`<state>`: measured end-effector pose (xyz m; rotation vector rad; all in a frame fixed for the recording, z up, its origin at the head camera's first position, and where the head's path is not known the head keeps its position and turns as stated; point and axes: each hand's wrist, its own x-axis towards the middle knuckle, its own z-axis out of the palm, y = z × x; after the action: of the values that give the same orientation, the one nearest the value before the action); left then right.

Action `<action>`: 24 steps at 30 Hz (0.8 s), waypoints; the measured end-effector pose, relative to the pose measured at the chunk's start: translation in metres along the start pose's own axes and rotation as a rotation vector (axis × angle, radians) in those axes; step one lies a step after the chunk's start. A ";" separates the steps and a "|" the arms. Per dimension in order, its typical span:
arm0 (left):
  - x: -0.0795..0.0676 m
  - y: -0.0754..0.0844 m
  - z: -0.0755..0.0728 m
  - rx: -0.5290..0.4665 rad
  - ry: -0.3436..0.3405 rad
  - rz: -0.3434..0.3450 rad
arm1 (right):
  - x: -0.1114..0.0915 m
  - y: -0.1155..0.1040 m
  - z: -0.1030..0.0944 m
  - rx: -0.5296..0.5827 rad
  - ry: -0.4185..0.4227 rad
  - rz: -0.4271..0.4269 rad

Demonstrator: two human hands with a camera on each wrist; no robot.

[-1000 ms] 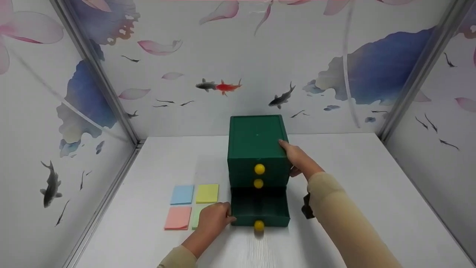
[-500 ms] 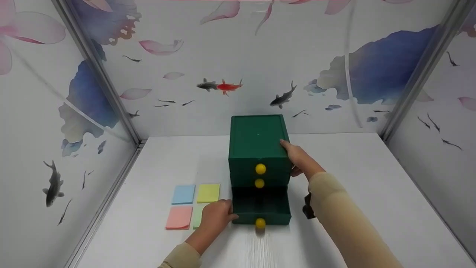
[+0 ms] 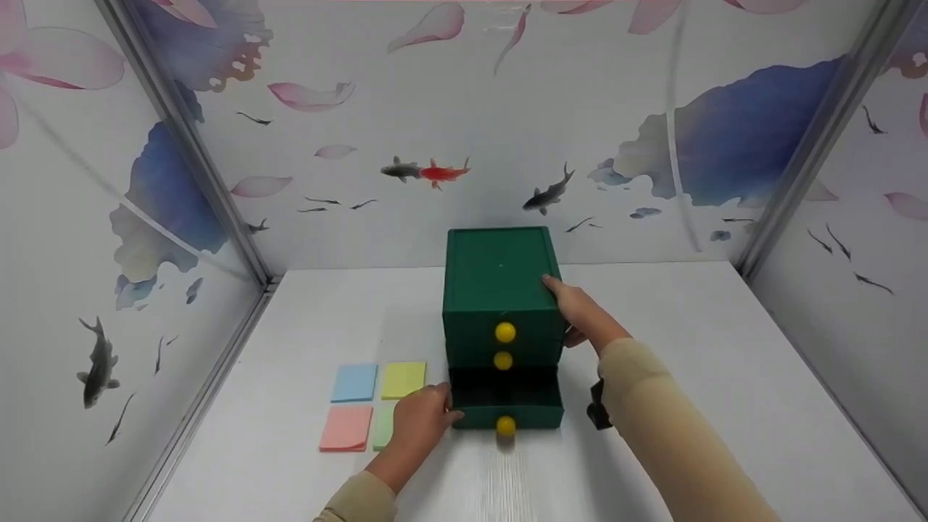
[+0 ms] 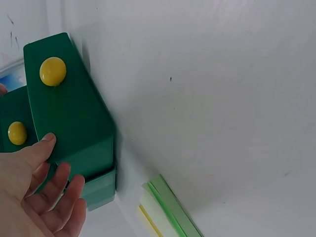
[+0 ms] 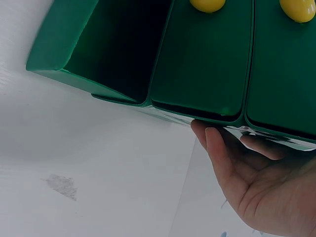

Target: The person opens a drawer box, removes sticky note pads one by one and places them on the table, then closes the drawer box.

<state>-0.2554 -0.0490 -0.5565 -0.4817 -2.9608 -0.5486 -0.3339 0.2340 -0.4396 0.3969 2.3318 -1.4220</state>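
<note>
A green drawer cabinet (image 3: pixel 500 272) with round yellow knobs stands on the white table. Its bottom drawer (image 3: pixel 522 417) is partly pulled out, and what I see of its inside is dark. My left hand (image 3: pixel 420 419) is at the drawer's left front corner. In the left wrist view its thumb (image 4: pixel 45 143) presses the drawer front, while the other fingers stay loosely bent beside the side wall. My right hand (image 3: pixel 583 313) holds the cabinet's right side, thumb over the top edge and fingers against the side wall (image 5: pixel 232 143).
Left of the cabinet lie sticky note pads: blue (image 3: pixel 354 383), yellow (image 3: pixel 404 380), pink (image 3: pixel 346 428) and a green one (image 3: pixel 383 426) partly behind my left hand. White printed panels with fish and petals (image 3: pixel 493 130) enclose the table at the back and sides.
The bottom drawer has slid further into the cabinet, with my left hand moving slightly forward along with it. My right hand keeps its place on the cabinet.
</note>
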 end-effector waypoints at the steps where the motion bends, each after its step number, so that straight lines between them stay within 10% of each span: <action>1: 0.000 0.000 0.000 0.004 0.005 -0.009 | 0.000 0.000 0.000 0.001 0.000 -0.001; 24: -0.003 -0.005 0.006 -0.038 0.112 0.010 | -0.003 0.001 0.003 0.012 0.007 -0.009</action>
<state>-0.2546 -0.0523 -0.5643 -0.4532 -2.8450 -0.6113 -0.3307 0.2319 -0.4405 0.3963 2.3340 -1.4421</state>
